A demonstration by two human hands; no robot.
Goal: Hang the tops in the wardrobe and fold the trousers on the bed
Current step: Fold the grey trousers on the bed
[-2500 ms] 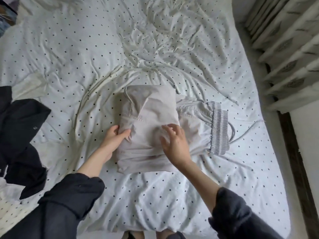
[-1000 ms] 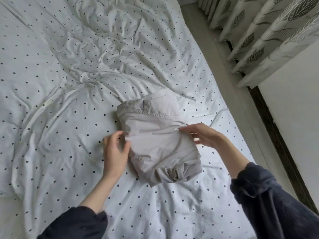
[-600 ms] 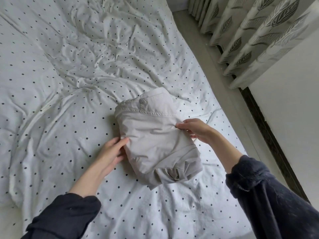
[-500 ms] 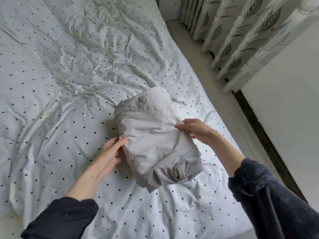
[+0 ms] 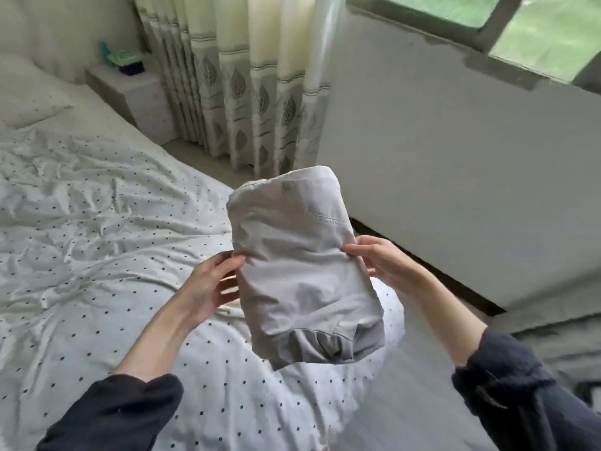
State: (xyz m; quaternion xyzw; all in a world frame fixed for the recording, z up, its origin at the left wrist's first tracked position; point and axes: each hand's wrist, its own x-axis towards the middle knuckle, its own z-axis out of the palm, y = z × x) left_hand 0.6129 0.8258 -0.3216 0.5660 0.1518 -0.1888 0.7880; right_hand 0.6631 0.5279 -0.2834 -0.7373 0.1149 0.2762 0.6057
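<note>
While both hands lift it clear of the bed [image 5: 97,242], a pair of pale grey folded trousers [image 5: 302,271] hangs in the air as a compact bundle, above the bed's near right corner and in front of the low wall under the window [image 5: 520,21].

Head view: the left hand [image 5: 208,284] grips the bundle's left edge, thumb on the front face and fingers curled behind; the right hand [image 5: 377,262] pinches the right edge in the same way, thumb forward, fingers tucked behind the cloth. The gathered cuffs or waistband bunch loosely at the bundle's lower end, which sags a little below the grip. Dark sleeves cover both forearms to mid-arm. Leaf-print curtains [image 5: 247,92] hang beyond, with a white nightstand [image 5: 136,96] beside the bed's head carrying small items too blurred to name.

By the look of it, folding of this garment is done and it is being carried to wherever it will rest. The risk lies in the hold: both grips sit on the upper half, so the loose lower layers could slip open and the fold unravel if the bundle tilts or is swung. A careless drop onto the rumpled, dotted duvet could also skew the layers. No wardrobe or tops are visible from this angle.
</note>
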